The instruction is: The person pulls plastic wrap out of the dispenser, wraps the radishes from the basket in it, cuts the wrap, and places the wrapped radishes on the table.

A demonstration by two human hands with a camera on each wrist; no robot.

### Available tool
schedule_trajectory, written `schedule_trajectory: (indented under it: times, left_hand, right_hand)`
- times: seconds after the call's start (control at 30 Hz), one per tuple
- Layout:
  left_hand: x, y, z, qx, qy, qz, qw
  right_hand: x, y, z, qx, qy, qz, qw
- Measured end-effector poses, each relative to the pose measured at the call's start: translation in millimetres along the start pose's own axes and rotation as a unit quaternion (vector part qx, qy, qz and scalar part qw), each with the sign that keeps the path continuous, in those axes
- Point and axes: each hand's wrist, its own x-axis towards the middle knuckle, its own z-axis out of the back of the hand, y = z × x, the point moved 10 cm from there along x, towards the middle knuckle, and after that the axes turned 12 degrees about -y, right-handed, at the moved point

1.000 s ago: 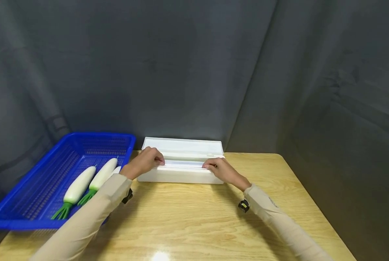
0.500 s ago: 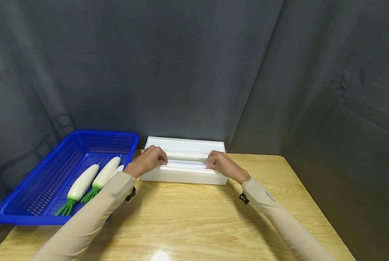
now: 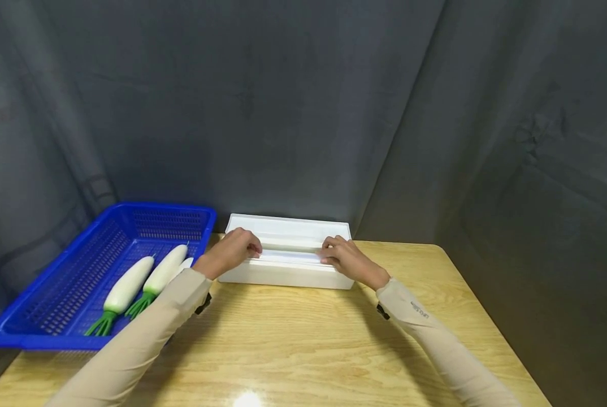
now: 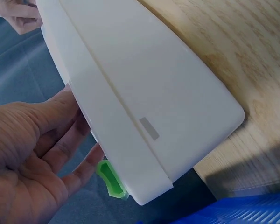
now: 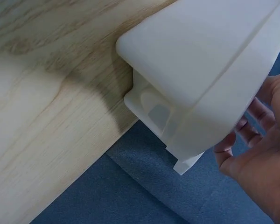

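A long white cling film dispenser box (image 3: 286,276) stands at the back of the table, its lid (image 3: 290,225) raised behind it. A shiny strip of cling film (image 3: 289,257) stretches along the opening between both hands. My left hand (image 3: 230,251) pinches the film at the left end, thumb and fingertips right at the front rim. At the right end my right hand (image 3: 348,259) pinches it too, its other fingers loosely bent. In both wrist views the box wall hides the fingertips. A green plastic piece (image 4: 112,179) sticks out behind the box near my left fingers.
On the left, a blue plastic basket (image 3: 54,341) holds white radishes (image 3: 129,284) with green stems, partly behind my left sleeve. The wooden table (image 3: 293,345) reaches toward me. Dark curtains (image 3: 263,113) hang right behind the box and along the right side.
The view has shifted slightly. My right hand has risen a little and its fingers have spread somewhat at the film. My left hand stays at about the same place on the box.
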Motion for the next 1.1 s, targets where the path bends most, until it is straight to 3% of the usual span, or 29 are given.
schedule_trajectory:
  times: [0.4, 0.53, 0.7, 1.1]
  left_hand:
    - [2.6, -5.0, -1.4, 0.041, -0.025, -0.017, 0.9987]
    - [2.4, -5.2, -4.1, 0.049, -0.018, -0.011, 0.9986]
    - [1.7, -4.6, -7.9, 0.048, -0.003, -0.006, 0.9988]
    - [0.0, -4.2, -6.0, 0.054, -0.017, -0.021, 0.9982]
  right_hand:
    - [-0.8, -1, -1, 0.027, 0.006, -0.003, 0.9996]
    - [-2.5, -5, -1, 0.043, -0.005, -0.014, 0.999]
    - [-4.6, -9, 3, 0.099, -0.042, -0.027, 0.9939]
    - [-2.5, -8, -1, 0.139, -0.034, -0.051, 0.9884]
